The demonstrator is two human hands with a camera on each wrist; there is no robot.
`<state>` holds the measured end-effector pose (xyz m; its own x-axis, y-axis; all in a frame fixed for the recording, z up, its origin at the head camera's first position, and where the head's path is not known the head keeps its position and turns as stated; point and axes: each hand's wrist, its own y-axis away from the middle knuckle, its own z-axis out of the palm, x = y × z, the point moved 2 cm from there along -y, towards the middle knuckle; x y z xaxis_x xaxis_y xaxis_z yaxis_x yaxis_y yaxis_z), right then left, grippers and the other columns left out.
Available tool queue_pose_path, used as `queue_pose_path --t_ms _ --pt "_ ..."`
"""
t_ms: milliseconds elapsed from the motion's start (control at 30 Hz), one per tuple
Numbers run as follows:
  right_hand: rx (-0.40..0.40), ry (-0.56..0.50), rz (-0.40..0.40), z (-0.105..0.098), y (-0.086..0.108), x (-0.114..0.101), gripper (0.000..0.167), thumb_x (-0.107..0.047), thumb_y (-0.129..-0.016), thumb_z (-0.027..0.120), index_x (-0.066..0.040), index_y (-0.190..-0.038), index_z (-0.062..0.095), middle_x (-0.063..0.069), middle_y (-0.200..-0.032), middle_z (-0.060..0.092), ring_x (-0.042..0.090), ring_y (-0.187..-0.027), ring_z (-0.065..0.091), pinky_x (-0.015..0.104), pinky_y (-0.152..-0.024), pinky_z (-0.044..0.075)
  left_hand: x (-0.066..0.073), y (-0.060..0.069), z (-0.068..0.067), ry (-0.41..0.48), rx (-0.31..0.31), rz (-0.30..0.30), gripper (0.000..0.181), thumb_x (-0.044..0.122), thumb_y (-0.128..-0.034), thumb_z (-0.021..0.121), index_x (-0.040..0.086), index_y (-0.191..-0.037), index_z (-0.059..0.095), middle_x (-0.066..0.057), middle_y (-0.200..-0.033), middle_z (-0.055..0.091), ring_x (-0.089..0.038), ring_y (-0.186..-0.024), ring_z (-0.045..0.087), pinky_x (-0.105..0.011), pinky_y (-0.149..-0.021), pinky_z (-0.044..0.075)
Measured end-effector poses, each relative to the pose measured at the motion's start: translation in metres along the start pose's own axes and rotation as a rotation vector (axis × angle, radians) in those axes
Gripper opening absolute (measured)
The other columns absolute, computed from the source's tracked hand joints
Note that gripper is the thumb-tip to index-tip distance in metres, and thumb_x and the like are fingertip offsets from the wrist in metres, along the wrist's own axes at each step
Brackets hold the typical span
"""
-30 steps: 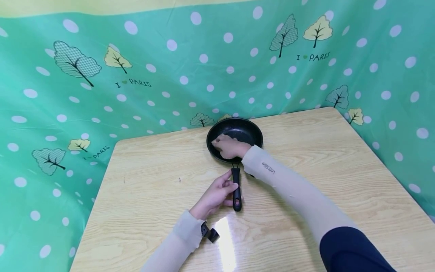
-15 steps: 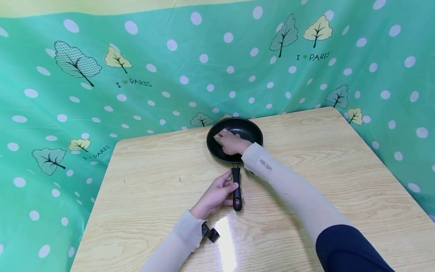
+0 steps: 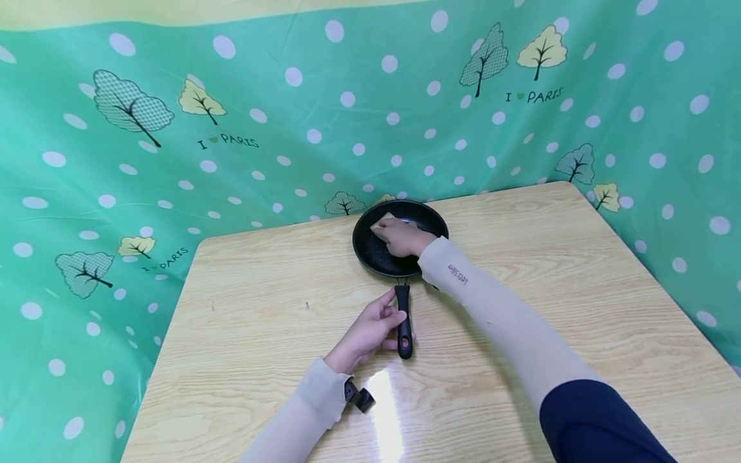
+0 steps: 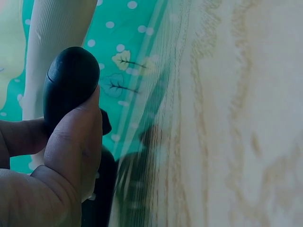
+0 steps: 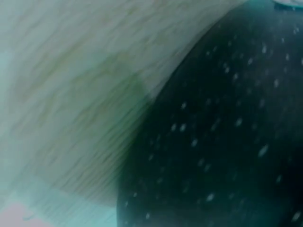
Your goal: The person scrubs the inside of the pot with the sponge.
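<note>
A black speckled frying pan (image 3: 379,258) sits near the table's back edge, its handle (image 3: 402,297) pointing toward me. My left hand (image 3: 367,331) grips that handle between thumb and fingers; the left wrist view shows the rounded handle end (image 4: 71,85) close up. Inside the pan, my right hand (image 3: 401,236) holds a small tan pad (image 3: 383,222) against the inner surface. Fingers mostly cover the pad, so its exact kind is unclear. From the right wrist only the pan (image 5: 213,142) and tabletop show, blurred, with the hand out of sight.
The light wooden table (image 3: 260,334) spreads around the pan on both sides. A green dotted curtain (image 3: 324,103) with printed trees hangs right behind the table and along its sides. A small black device (image 3: 360,397) is strapped at my left wrist.
Inside the pan, my right hand has moved with the tan pad a little toward the back and right. My left hand and the pan have stayed in place.
</note>
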<state>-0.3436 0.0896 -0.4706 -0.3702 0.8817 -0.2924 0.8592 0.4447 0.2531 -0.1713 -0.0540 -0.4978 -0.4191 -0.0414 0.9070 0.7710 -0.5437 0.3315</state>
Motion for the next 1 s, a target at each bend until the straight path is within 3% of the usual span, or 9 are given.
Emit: queue_pose_path --t_ms 300,600,1000 --pt "0.000 0.031 0.034 -0.005 0.011 0.012 0.057 -0.005 -0.108 0.047 -0.013 -0.164 0.040 0.015 -0.170 0.031 0.033 -0.159 0.022 0.073 -0.125 0.019 -0.001 0.001 0.001 0.004 0.014 0.009 0.070 -0.001 -0.1095 0.048 0.004 -0.169 0.012 -0.010 -0.105 0.057 -0.025 -0.083 0.072 -0.037 -0.071 0.068" --pt "-0.010 0.132 0.091 -0.011 0.019 0.019 0.054 -0.004 -0.107 0.045 -0.012 -0.160 0.047 0.014 -0.167 0.038 0.034 -0.156 0.029 0.069 -0.126 0.022 -0.002 0.000 0.001 -0.004 0.025 0.017 0.069 -0.001 -0.1096 0.047 0.002 -0.168 0.011 -0.011 -0.105 0.057 -0.030 -0.086 0.074 -0.039 -0.072 0.069" --pt "-0.139 0.214 0.208 -0.025 0.030 0.009 0.037 -0.013 -0.108 0.050 -0.006 -0.142 0.065 0.019 -0.148 0.059 0.037 -0.139 0.050 0.062 -0.119 0.034 -0.002 -0.001 -0.001 -0.016 0.020 0.002 0.069 0.000 -0.1097 0.048 0.004 -0.169 0.012 -0.013 -0.109 0.058 -0.032 -0.090 0.075 -0.042 -0.075 0.069"
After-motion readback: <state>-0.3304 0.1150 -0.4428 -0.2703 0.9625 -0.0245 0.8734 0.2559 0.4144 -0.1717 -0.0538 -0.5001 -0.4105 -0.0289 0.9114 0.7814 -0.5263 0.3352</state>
